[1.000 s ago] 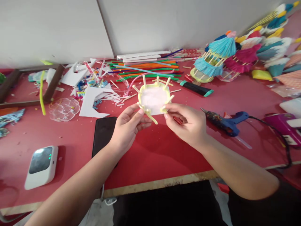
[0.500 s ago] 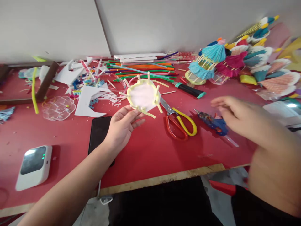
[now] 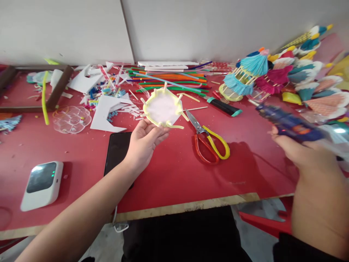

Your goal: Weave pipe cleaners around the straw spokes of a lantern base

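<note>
Glue gun (image 3: 294, 124) and yellow-rimmed base (image 3: 163, 108)

My left hand (image 3: 144, 142) pinches the base's seven-o'clock edge above the tabletop (image 3: 174, 178). My right hand (image 3: 304, 151), blurred, grips the glue gun at its three o'clock; scissors (image 3: 201, 130) lie at four.

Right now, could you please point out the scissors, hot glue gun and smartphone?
Scissors (image 3: 201, 130), head view: the pivot.
Hot glue gun (image 3: 287, 122), head view: the body.
Smartphone (image 3: 116, 151), head view: dark screen.

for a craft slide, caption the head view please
Left hand holding a yellow-rimmed white piece, right hand gripping a blue glue gun, scissors on the red table between them.
</note>
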{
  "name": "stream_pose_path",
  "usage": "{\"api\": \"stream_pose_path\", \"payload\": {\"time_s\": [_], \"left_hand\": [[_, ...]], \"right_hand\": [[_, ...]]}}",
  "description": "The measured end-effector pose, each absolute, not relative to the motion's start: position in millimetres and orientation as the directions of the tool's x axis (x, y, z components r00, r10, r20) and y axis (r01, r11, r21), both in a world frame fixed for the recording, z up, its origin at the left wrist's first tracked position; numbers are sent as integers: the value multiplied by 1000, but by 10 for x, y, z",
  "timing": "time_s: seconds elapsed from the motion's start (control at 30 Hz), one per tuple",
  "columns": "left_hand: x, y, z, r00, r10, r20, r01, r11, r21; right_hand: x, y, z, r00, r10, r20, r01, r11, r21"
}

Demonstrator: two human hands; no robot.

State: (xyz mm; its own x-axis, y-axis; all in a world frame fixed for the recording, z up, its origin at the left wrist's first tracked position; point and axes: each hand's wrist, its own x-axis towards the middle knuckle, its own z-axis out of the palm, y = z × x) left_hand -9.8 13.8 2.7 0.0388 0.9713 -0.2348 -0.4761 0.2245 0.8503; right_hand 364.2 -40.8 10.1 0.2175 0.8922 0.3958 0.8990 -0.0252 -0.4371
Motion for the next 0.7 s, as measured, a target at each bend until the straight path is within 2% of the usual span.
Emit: {"api": "stream_pose_path", "payload": {"time_s": [0.03,0.07,0.17,0.23,0.37,0.7], "left_hand": [[-96,138,29,18,973,-231,-466,213,859],[-95,139,30,-1,973,-232,-459,206,865],[-95,147,27,-30,971,-236,-456,197,868],[-94,152,21,-30,974,-226,-454,188,871],[-86,148,9,-17,978,-206,-412,181,893],[-65,133,-3,49,976,-211,-380,214,900]], "right_hand": [[3523,-384,148,223,852,473,883,28,-468],[3382,-355,194,153,835,528,852,159,-499],[2898,-237,297,-55,830,556,764,393,-512],[2610,-152,307,-191,769,610,688,548,-475],[2321,-49,180,-186,771,608,688,544,-480],[2335,-83,-21,-164,789,592,748,490,-446]]}}
